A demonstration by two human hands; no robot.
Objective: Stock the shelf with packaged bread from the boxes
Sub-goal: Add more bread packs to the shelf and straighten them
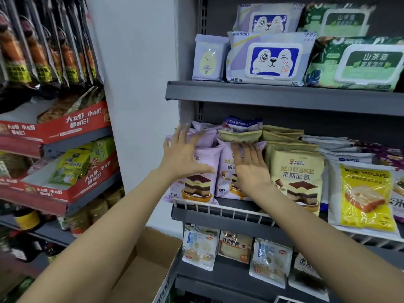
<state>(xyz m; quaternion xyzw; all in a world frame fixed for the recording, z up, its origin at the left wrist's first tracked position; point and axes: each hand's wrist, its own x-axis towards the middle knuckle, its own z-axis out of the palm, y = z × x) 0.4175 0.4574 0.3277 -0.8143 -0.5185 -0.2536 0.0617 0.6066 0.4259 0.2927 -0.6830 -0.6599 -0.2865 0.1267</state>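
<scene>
Purple mousse bread packs stand upright in rows at the left end of the grey middle shelf, behind a white wire rail. My left hand is spread flat against the front left purple pack, fingers apart. My right hand lies flat on the second purple pack, fingertips touching a tan pack lying across the top of the rows. Beige mousse bread packs stand just to the right. An open cardboard box sits below, its inside showing no packs.
Yellow toast packs fill the shelf's right part. Wet wipes sit on the shelf above, more bread packs on the one below. To the left, another rack holds red display trays and hanging dark snack bags.
</scene>
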